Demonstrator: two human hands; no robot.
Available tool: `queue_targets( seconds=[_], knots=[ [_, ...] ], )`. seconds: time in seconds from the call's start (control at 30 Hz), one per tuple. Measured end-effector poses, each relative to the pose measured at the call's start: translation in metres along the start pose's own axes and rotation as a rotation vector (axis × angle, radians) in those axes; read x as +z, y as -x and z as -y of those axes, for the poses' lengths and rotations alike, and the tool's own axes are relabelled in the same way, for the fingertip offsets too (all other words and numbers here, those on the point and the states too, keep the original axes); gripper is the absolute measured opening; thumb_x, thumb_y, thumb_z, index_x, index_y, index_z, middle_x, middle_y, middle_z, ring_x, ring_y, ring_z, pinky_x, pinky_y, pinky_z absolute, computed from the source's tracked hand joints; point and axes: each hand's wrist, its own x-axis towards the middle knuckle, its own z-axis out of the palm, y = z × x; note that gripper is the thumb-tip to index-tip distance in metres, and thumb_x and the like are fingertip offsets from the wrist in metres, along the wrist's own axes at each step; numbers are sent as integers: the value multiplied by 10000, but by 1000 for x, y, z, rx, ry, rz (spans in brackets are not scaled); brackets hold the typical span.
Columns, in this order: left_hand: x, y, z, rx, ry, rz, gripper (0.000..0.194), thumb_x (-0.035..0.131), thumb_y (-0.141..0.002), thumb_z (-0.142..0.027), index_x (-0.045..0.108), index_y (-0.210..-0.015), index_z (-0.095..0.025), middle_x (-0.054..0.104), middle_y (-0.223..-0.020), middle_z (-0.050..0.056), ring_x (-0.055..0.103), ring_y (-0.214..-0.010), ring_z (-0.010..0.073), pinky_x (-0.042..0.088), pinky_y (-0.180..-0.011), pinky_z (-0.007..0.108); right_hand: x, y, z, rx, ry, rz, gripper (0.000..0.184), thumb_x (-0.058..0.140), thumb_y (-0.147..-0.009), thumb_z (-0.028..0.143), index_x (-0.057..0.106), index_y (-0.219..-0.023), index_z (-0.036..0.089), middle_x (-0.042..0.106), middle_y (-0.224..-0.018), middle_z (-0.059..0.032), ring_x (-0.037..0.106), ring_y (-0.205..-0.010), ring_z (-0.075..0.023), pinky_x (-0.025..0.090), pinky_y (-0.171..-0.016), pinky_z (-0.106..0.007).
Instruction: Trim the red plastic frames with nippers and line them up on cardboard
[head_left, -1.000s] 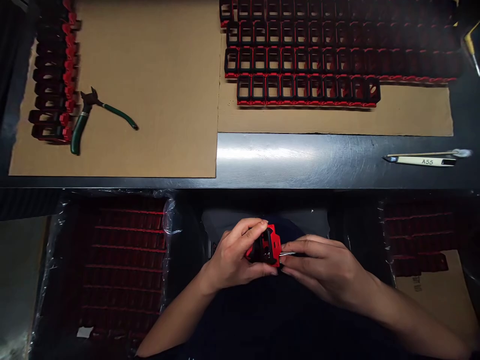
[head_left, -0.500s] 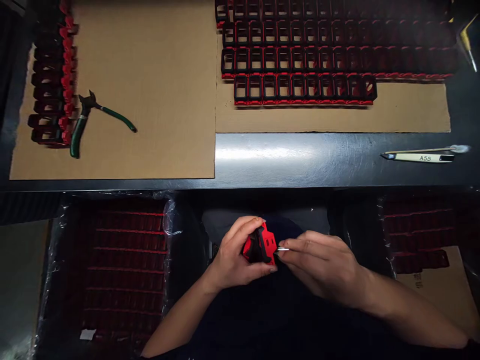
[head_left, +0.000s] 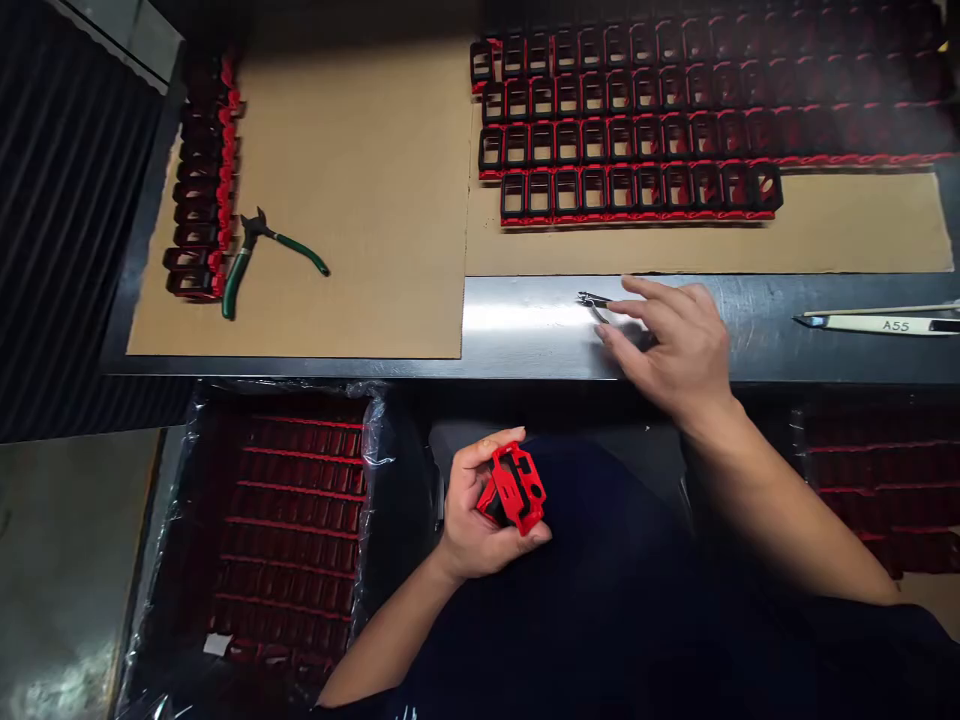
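My left hand [head_left: 480,505] is closed around a red and black plastic housing [head_left: 517,488], its red face with cut-out openings turned up and to the right. My right hand [head_left: 671,345] is over the metal strip of the bench, fingers spread. At the tips of its index finger and thumb lies a small silver clipper [head_left: 594,300], similar to a nail clipper, its jaws pointing left. Part of the clipper's handle end is hidden by the fingers.
Rows of black and red housings [head_left: 622,195] stand on cardboard at the back right, with another column [head_left: 196,235] at left. Green-handled cutting pliers [head_left: 238,280] lie beside that column. White tweezers marked A55 [head_left: 892,325] rest at right. A plastic-lined bin [head_left: 367,470] holds more housings.
My right hand has moved from the housing up to the bench, where the small clipper now shows. The housing has turned in my left hand. The whole view has shifted.
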Motion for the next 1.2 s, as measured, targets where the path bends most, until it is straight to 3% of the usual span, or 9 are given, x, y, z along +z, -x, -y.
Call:
queue_targets(
  seconds=[0.07, 0.23, 0.37, 0.67, 1.2],
  knots=[
    [1, -1, 2, 64, -23, -24, 783, 828, -767, -526, 432, -1376, -236, 620, -1311, 159, 640, -1234, 277, 585, -972, 406, -16, 12, 26, 25, -160, 18, 73, 683, -929, 219, 748, -951, 195, 737, -1060, -62, 680, -932, -248, 522, -859, -398],
    [1, -4, 9, 275, -118, 4, 793, 843, -790, -418, 417, -1430, -222, 639, -1291, 153, 661, -1217, 243, 592, -981, 386, -35, 47, 81, 333, -817, 573, 216, 631, -890, 160, 751, -1066, 195, 733, -892, -4, 678, -730, -115, 530, -620, -189],
    [-5, -7, 9, 372, -261, 60, 841, 871, -760, -373, 417, -1451, -222, 665, -1273, 169, 694, -1168, 244, 628, -926, 377, -26, 55, 95, 511, -919, 732, 206, 623, -847, 175, 775, -986, 188, 729, -803, 29, 657, -640, -82, 500, -587, -138],
    [-11, -15, -5, 484, -496, 122, 697, 781, -853, -368, 422, -1421, -181, 737, -1152, 177, 753, -1052, 242, 663, -792, 325, -22, 54, 96, 595, -988, 759, 152, 632, -851, 193, 776, -868, 150, 717, -721, 25, 655, -596, -68, 469, -563, -95],
    [-13, -17, -8, 473, -476, 182, 681, 785, -846, -362, 436, -1396, -163, 749, -1133, 194, 759, -1040, 251, 663, -788, 323, -29, 54, 89, 528, -982, 873, 178, 620, -896, 201, 777, -941, 131, 612, -622, 52, 485, -526, -34, 357, -513, -105]
  ],
)
